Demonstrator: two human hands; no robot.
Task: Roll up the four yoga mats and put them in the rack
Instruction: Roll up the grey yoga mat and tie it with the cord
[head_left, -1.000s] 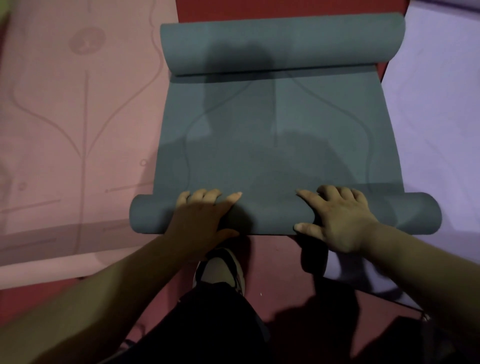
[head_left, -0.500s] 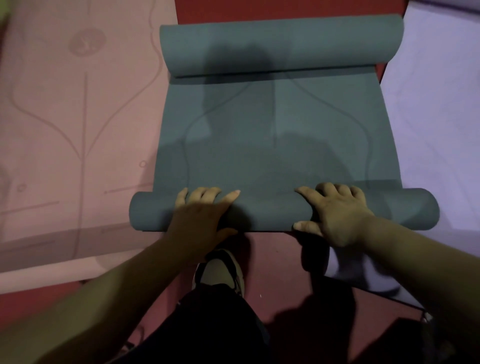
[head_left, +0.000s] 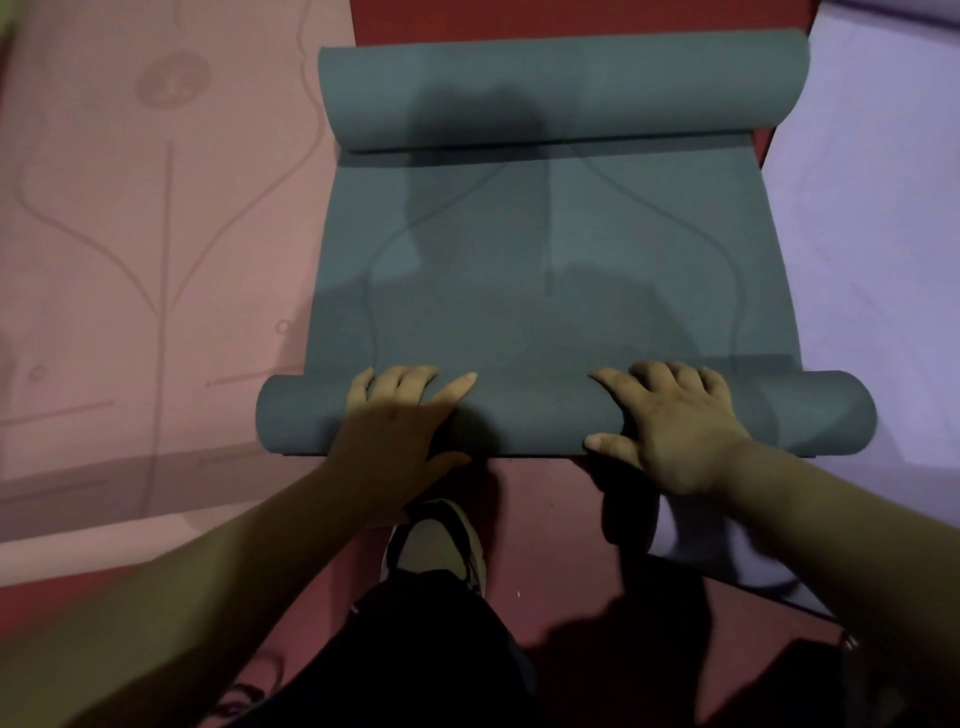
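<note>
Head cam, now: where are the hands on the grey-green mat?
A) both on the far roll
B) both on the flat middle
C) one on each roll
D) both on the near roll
D: the left hand and the right hand both rest on the near roll of the grey-green mat, while the far roll lies untouched beyond the flat stretch.
</note>
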